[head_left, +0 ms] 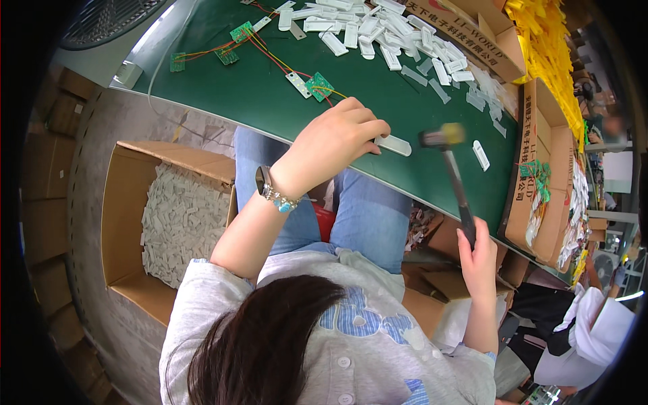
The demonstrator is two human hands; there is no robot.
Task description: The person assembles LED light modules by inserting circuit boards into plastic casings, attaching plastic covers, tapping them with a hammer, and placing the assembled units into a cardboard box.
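My left hand is closed on one end of a long white plastic casing at the green table's near edge; the gripped end is hidden under my fingers. In my right hand is a mallet with a dark handle, its black and yellow head raised near the casing and slightly blurred. Just beyond my left hand lies a green circuit board with red and yellow wires, beside a white strip. A single white casing rests right of the mallet head.
White casings are heaped at the far side of the green table, with clear plastic pieces beside them. Cardboard boxes line the right edge. A carton of pale parts stands at left. Another person sits at far right.
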